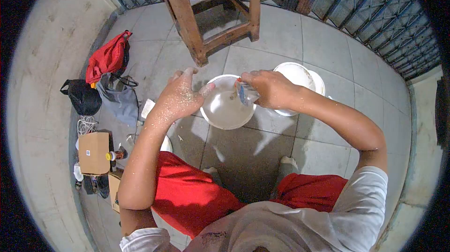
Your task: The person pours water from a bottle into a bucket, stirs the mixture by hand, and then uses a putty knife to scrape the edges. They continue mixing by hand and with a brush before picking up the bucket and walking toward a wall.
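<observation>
A pale tiled floor [276, 27] takes up most of the room, with a folding metal gate [361, 8] across its far side. A brown stool [187, 22] stands before the gate. The person in red trousers [192, 195] sits low, both arms reaching forward. Along the wall to the left lie a red bag [108, 57] and a cardboard box [93, 152].

The white bowl [220, 111] rests on the floor ahead of the feet, between them and the stool. White containers [297, 75] are beside it, partly behind the right forearm. The bowl looks light, fairly stiff and smooth; I would take it by its rim with both hands, as its curved wall could slip in dusty fingers.

The left hand [183, 95] is at the bowl's left side, fingers and thumb spread, holding nothing, and sprinkled with pale flecks. The right hand [269, 88] is closed around a clear plastic packet [246, 93] over the bowl's right rim. From here it could be a bag or a small bottle. I judge it light, thin-walled and easily squeezed, so a gentle grip near its upper end should suit it.
</observation>
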